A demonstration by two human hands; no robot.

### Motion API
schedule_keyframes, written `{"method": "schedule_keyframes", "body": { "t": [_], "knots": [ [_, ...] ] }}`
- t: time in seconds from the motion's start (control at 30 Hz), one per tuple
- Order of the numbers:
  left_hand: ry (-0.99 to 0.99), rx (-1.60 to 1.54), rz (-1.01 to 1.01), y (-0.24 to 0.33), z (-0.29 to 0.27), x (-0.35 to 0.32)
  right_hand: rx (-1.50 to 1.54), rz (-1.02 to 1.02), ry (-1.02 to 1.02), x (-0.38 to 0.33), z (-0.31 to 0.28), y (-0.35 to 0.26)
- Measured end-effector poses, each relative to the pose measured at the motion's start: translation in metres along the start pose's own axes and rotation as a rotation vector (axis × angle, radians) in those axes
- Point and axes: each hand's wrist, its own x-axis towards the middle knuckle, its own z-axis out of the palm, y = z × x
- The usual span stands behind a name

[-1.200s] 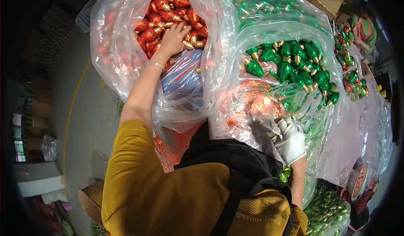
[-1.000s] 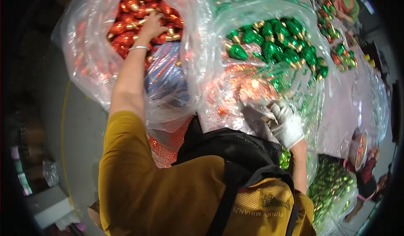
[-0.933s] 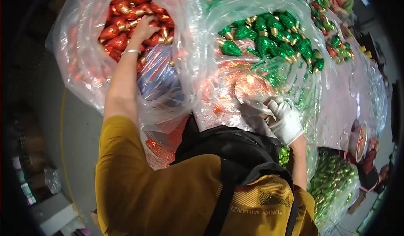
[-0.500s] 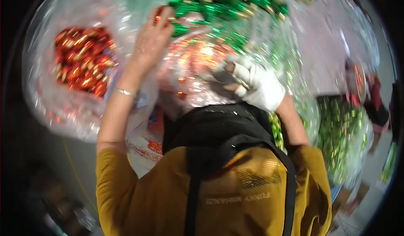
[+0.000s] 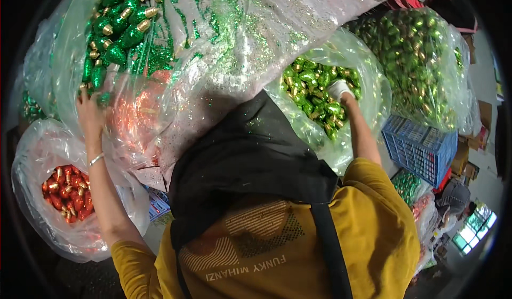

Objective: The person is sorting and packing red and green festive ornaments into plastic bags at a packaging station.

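Note:
My left hand (image 5: 90, 115), bare with a silver bangle on the wrist, reaches to the lower edge of a pile of dark green glittered bulb-shaped ornaments (image 5: 130, 35) with gold caps. Its fingers are bent, with a gold cap at their tips; what they grip is partly hidden. Off to the right, my right hand (image 5: 340, 89), in a white glove, is down among light green bulb ornaments (image 5: 314, 93) in an open clear plastic bag (image 5: 376, 99). Its fingertips are hidden there.
A clear bag of red bulb ornaments (image 5: 68, 192) stands at the lower left. Glitter-strewn sheeting (image 5: 288, 11) covers the work surface, with a reddish patch (image 5: 141, 107) under plastic. At right are a full bag of green ornaments (image 5: 410, 59) and a blue crate (image 5: 418, 147).
My view and body have turned to the right. My gloved right hand has moved from over the work surface into the light green ornaments. The red ornament seen at my left fingers no longer shows.

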Motion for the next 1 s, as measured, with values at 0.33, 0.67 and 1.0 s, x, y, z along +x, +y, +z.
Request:
{"method": "schedule_keyframes", "body": {
  "t": [0.33, 0.67, 1.0],
  "knots": [
    [0.212, -1.818, -0.142, 0.054, -0.171, -0.091, -0.335, 0.099, 0.128, 0.094, 0.038, -0.075],
    [-0.181, -1.721, -0.175, 0.047, -0.18, -0.072, 0.685, -0.355, 0.494, -0.127, -0.181, -0.282],
    [0.13, -0.827, -0.005, 0.044, -0.142, -0.081, 0.704, -1.174, -0.11, -0.122, -0.212, -0.551]
  ]
}}
